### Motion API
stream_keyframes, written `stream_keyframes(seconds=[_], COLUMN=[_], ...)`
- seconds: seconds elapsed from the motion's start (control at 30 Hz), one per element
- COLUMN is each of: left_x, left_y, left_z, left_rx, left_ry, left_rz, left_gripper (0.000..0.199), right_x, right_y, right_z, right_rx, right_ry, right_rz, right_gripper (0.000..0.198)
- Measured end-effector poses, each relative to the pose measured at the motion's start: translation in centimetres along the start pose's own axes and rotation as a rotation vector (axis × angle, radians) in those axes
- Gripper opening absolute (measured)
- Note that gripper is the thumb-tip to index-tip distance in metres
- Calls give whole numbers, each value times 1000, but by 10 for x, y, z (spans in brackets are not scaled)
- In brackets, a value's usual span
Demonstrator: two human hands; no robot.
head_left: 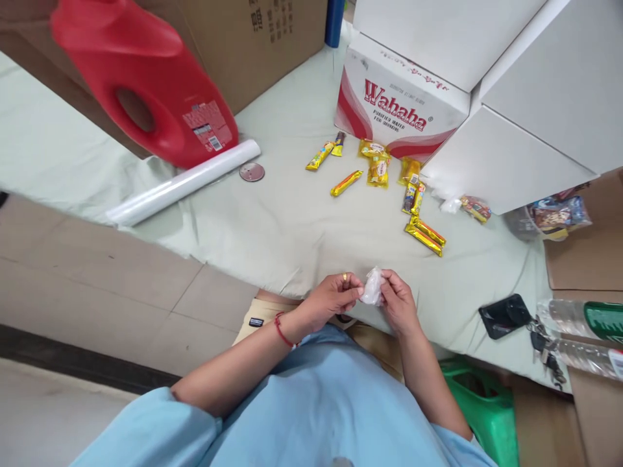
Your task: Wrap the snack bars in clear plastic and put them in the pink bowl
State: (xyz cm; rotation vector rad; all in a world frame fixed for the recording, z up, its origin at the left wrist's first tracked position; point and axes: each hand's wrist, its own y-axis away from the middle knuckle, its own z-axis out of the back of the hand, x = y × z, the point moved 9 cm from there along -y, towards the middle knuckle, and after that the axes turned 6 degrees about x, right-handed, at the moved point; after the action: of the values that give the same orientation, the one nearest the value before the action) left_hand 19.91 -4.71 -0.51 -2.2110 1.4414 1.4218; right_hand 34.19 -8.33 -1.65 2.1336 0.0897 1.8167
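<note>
A small crumpled clear plastic bag (373,287) is held between my two hands, just above the near edge of the cloth-covered surface. My right hand (398,299) grips its right side, thumb and fingers closed on it. Finger and thumb of my left hand (335,297) pinch the bag's left edge. Beyond my hands lie yellow-wrapped snack bars (426,237), a single bar (346,183), and a pair of wrapped pieces (320,156) farther left. Yellow snack packets (378,170) rest against the front of the Wahaba-style printed carton (394,107).
At left stand a red jug (160,97) and a white roll (185,185), with a round metallic disc (252,172) beside it. White boxes (525,130) rise at right. A black phone (505,316), keys (545,347) and plastic bottles (588,357) lie right; a green stool (481,402) is below.
</note>
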Motion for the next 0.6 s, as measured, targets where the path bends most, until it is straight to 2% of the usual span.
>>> stream_keyframes(seconds=[0.07, 0.17, 0.23, 0.3, 0.37, 0.47, 0.6], left_x=[-3, -12, -18, -21, -21, -16, -8], left_y=[2, 11, 16, 18, 18, 16, 14], left_z=[4, 16, 20, 18, 16, 21, 22], left_rx=[-58, -206, -247, -221, -188, -209, -208], left_ry=[-5, -30, -51, -58, -46, -29, -41], left_rz=[-48, -134, -174, -201, -220, -229, -211], left_gripper=[53, 51, 50, 49, 50, 51, 49], right_x=[8, 26, 33, 35, 33, 28, 18], right_y=[-1, 4, 7, 9, 12, 12, 12], right_z=[4, 11, -1, -26, -42, -41, -30], right_rx=[-25, -154, -87, 99, 209, 177, 116], right_ry=[111, 217, 257, 307, 330, 244, 127], right_rz=[59, 186, 233, 237, 217, 159, 108], right_gripper=[42, 36, 34, 35, 33, 26, 29])
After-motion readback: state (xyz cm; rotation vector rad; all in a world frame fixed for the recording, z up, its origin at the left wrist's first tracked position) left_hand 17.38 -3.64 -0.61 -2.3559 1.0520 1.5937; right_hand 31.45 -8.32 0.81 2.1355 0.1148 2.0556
